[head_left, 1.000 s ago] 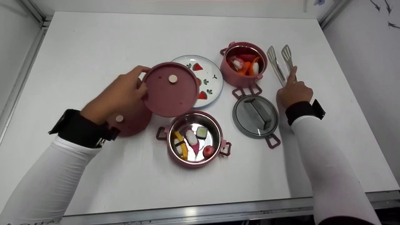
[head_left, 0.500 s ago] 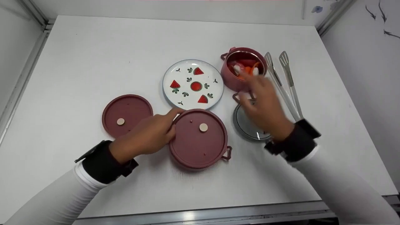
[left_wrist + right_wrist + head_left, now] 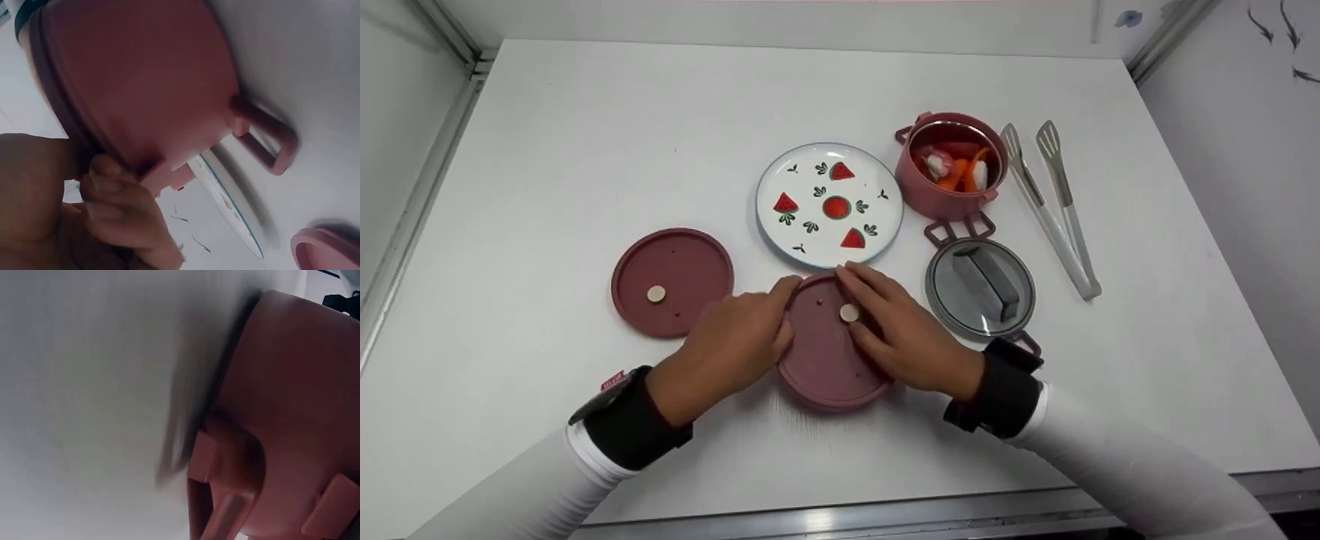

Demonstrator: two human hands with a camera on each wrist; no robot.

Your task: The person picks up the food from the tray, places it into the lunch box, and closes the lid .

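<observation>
A pink pot (image 3: 146, 73) stands at the table's near middle with a pink lid (image 3: 821, 356) on top of it. My left hand (image 3: 739, 337) grips the lid's left rim; the left wrist view shows its fingers (image 3: 118, 208) curled under the edge. From the other side my right hand (image 3: 889, 326) lies flat across the lid, fingers straight beside the small round knob (image 3: 849, 313). The right wrist view shows only the pot's wall (image 3: 292, 382) and a side handle (image 3: 225, 467), not the hand.
A second pink lid (image 3: 671, 281) lies to the left. Behind are a watermelon-patterned plate (image 3: 829, 202) and an open pink pot (image 3: 952, 165) holding toy food. A grey lid (image 3: 979, 289) and metal tongs (image 3: 1054, 210) lie to the right.
My left hand brought the pink lid down over the near pot and its toy food. My right hand left the tongs, swept left and now lies on the lid.
</observation>
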